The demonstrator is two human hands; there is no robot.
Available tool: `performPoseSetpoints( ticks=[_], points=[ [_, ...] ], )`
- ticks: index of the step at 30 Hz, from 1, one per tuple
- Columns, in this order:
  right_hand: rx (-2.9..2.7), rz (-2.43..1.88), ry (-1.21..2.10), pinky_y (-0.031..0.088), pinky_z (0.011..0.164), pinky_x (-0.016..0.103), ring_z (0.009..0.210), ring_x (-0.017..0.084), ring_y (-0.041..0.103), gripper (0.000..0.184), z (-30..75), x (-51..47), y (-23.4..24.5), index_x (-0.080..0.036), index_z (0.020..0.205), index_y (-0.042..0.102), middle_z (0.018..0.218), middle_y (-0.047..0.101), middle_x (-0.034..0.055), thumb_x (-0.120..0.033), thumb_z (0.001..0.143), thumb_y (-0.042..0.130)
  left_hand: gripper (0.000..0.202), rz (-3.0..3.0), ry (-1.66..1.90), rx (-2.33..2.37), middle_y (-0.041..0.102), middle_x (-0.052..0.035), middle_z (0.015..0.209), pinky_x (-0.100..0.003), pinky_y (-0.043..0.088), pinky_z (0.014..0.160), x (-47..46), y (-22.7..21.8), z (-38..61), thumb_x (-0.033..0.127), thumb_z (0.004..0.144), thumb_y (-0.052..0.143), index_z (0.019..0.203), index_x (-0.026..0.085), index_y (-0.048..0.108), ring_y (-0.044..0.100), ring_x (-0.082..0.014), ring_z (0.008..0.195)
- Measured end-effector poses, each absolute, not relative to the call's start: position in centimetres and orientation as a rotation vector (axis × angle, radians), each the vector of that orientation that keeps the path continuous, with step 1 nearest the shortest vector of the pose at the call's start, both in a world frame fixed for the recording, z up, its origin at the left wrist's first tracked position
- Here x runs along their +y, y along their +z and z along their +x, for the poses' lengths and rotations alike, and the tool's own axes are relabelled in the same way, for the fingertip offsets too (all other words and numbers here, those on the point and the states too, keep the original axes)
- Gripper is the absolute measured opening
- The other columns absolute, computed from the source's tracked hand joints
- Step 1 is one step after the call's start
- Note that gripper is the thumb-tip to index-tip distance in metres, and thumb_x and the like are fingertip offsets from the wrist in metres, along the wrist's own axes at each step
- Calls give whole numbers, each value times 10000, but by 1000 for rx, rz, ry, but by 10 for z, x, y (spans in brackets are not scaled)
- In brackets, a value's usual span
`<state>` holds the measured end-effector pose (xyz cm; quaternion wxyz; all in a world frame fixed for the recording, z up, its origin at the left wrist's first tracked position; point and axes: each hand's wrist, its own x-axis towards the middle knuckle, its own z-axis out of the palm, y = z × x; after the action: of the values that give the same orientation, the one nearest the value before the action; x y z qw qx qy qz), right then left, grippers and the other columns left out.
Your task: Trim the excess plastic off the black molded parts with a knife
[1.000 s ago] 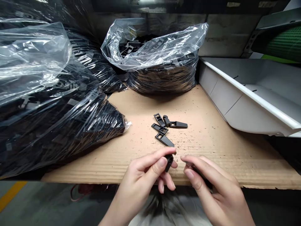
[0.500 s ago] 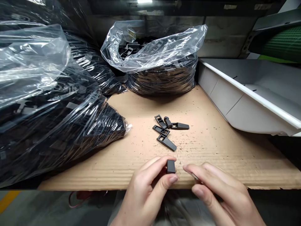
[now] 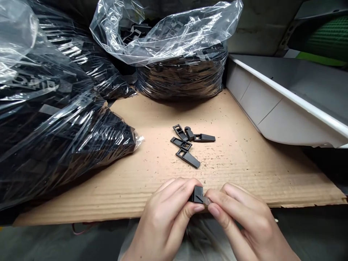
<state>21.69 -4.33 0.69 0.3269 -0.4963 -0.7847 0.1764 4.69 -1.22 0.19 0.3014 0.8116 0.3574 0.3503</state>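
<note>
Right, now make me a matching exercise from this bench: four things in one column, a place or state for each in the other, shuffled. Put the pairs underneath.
Things:
1. Left hand
2. Right hand
3. Open plastic bag
4. Pale grey bin

Places and states:
A. On the right side
B. Pinching a thin piece
C. At the back, beyond the loose black parts
D. Holding a small black block

Pairs: 1-D, 2-B, 3-C, 4-A

black block [image 3: 198, 193]: partly behind left hand [image 3: 170, 208]
thin blade [image 3: 206, 200]: mostly hidden by right hand [image 3: 244, 214]
grey tray [image 3: 255, 96]: cut by right edge
</note>
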Motion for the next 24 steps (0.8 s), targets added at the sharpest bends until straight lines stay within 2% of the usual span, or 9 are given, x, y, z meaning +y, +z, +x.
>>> performPoseSetpoints(
  ticks=[7,13,18,24],
  points=[
    [-2047,-1320,419,361,491,223,574,134,502,157,215,-42,6,-203,863,590,624,516,9,-148,834,447,150,2234,994,914,581,-35,947,-159,383,777,-11,2,46,104,871,435,1003,146,492,541,-119,902],
    [-2055,-1369,401,354,496,229,565,135,489,155,215,-42,3,-198,832,574,620,509,10,-165,847,424,131,2194,997,892,590,-23,906,-169,398,747,-11,0,44,105,859,467,974,148,511,553,-117,854],
    [-2000,-1430,316,376,501,241,561,139,489,168,215,-39,3,-179,873,577,625,498,13,-171,860,410,176,2133,955,839,587,5,910,-170,395,755,-12,1,39,99,858,470,1010,181,503,552,-113,859],
    [-1892,-1321,481,441,553,191,592,98,554,195,222,-42,8,-181,1001,536,678,566,-14,-130,857,414,166,2087,936,886,571,-20,874,-227,427,719,-12,5,41,133,837,504,980,201,556,544,-158,832]
  ],
)
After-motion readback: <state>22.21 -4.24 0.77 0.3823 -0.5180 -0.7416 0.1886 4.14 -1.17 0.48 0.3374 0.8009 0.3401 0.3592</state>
